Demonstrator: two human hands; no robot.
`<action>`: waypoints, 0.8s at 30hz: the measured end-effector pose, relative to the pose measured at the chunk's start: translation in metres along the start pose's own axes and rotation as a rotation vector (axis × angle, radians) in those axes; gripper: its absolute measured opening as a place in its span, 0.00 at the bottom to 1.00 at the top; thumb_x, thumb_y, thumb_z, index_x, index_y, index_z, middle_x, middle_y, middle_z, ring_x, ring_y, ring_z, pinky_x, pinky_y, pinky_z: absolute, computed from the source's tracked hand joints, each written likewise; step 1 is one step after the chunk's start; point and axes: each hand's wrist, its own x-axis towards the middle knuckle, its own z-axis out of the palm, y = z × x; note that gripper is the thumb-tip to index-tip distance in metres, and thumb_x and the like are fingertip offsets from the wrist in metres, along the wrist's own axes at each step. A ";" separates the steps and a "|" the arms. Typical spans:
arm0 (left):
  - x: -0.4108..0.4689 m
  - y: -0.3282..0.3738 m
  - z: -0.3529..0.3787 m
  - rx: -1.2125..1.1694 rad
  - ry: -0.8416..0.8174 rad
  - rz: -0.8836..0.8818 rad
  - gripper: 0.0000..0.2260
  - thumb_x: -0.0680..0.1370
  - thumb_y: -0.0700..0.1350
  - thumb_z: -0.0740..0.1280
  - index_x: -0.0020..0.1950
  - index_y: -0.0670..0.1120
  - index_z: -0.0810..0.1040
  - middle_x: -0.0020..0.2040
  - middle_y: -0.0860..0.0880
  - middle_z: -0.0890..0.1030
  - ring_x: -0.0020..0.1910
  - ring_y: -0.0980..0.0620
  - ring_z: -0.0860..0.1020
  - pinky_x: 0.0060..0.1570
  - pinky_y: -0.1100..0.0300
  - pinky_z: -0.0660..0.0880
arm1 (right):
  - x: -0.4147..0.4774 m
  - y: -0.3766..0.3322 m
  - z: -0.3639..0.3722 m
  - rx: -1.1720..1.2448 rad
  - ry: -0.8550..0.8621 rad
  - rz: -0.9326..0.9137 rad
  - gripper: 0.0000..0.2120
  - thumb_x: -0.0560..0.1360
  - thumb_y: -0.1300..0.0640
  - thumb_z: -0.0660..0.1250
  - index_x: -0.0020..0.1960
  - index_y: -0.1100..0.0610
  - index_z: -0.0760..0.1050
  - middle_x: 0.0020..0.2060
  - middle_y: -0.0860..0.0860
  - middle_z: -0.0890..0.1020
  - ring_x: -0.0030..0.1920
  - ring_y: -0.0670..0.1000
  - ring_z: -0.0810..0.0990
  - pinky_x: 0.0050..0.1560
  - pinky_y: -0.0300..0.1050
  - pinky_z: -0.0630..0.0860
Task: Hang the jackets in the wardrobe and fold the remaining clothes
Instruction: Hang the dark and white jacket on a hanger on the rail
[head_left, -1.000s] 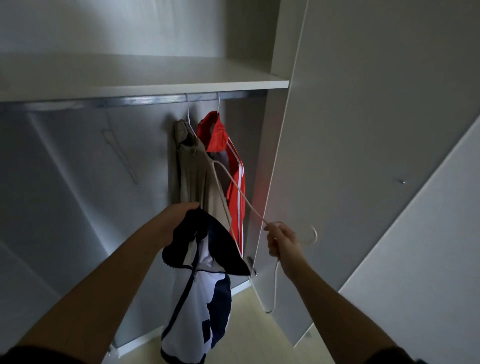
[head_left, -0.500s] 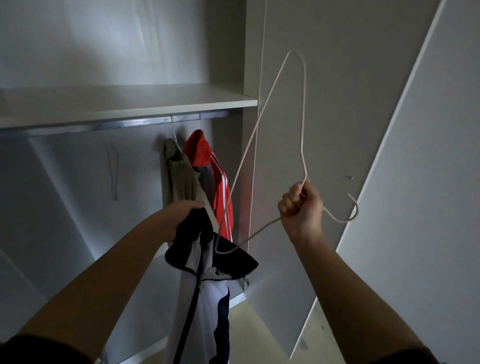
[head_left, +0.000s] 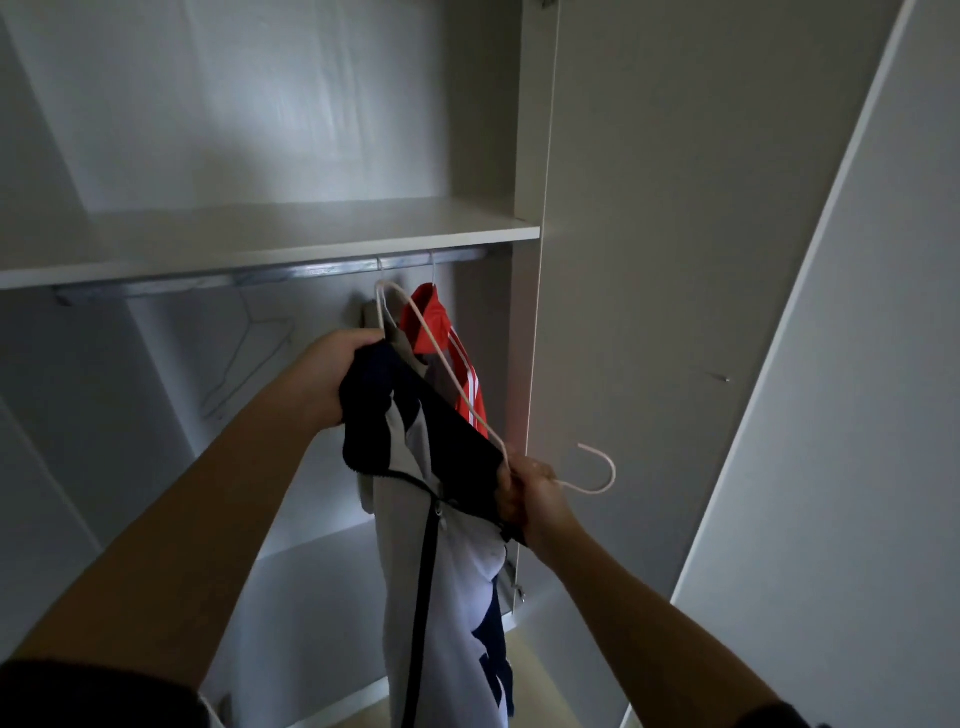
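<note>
Navy and white, the zip jacket (head_left: 457, 587) hangs in front of the open wardrobe, held up by its dark collar between our two hands. Its white body and the black zip drop straight down toward the pale floor (head_left: 524, 654). Our left hand (head_left: 327, 374) has its fingers curled tight round the left end of the collar, bunching the cloth up near the rail. Our right hand (head_left: 530, 499) is lower and to the right. It pinches the other end of the collar together with the neck of a white wire hanger (head_left: 614, 470).

We see the hanger's hook sticking out to the right of that fist, open end up. One long arm of the wire slants up and left across the collar to a rounded corner just above our left hand. How far the wire goes inside the jacket we cannot tell, since the collar hides it.

Just behind the collar, two garments already hang at the right end of the metal rail (head_left: 311, 270). One is a red jacket (head_left: 441, 322) with white stripes. Beside it on the left is a beige garment (head_left: 370, 319), mostly hidden by our left hand and the navy collar.

A white shelf (head_left: 260, 234) sits directly above the rail. To the right stands the grey wardrobe door (head_left: 675, 260), swung open. Dark sleeves edge both lower corners of the view.
</note>
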 end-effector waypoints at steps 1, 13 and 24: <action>0.000 0.002 -0.004 0.007 0.028 0.014 0.14 0.80 0.45 0.60 0.37 0.41 0.76 0.27 0.46 0.77 0.23 0.51 0.76 0.21 0.67 0.71 | -0.001 -0.002 -0.002 -0.002 -0.019 -0.007 0.28 0.82 0.59 0.52 0.22 0.53 0.65 0.19 0.48 0.58 0.18 0.45 0.55 0.23 0.34 0.49; 0.021 -0.013 -0.022 0.474 0.312 0.274 0.14 0.80 0.49 0.63 0.36 0.45 0.78 0.37 0.44 0.78 0.37 0.47 0.76 0.41 0.57 0.71 | -0.007 -0.014 -0.033 -0.243 -0.145 -0.060 0.24 0.81 0.52 0.56 0.27 0.53 0.65 0.23 0.49 0.59 0.23 0.46 0.54 0.23 0.35 0.55; 0.031 0.001 -0.029 0.238 0.110 0.317 0.11 0.80 0.48 0.64 0.41 0.47 0.81 0.38 0.49 0.84 0.36 0.52 0.83 0.36 0.63 0.77 | -0.005 -0.029 -0.023 -0.299 -0.151 -0.020 0.24 0.80 0.48 0.56 0.27 0.53 0.65 0.23 0.49 0.59 0.23 0.46 0.56 0.24 0.36 0.56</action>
